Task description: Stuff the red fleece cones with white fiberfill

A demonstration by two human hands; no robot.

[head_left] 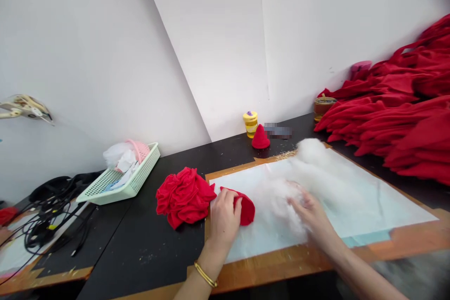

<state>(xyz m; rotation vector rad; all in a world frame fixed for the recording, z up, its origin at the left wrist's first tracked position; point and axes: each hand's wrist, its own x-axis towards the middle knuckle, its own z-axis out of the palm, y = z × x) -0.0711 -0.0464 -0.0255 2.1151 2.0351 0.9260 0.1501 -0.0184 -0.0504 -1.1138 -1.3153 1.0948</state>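
My left hand [225, 218] is closed on a red felt cone [248, 210], whose wide end faces right over the white sheet [246, 248]. In my right hand [309, 211] is a loose tuft of white fiber stuffing [281, 197], its fingers pinched into it just right of the cone. More fluffy stuffing [311, 152] lies on the sheet beyond that hand. Left of my left hand sits a heap of crumpled red felt pieces [184, 197]. A filled-looking red cone [260, 138] stands upright behind the sheet.
A yellow-lidded jar [250, 124] stands by the wall, with another jar [322, 108] farther right. A big stack of red fabric [393, 112] covers the right side. On the left are a pale green basket [140, 178] and tangled black cables [45, 225]. Brown tape [274, 265] borders the sheet.
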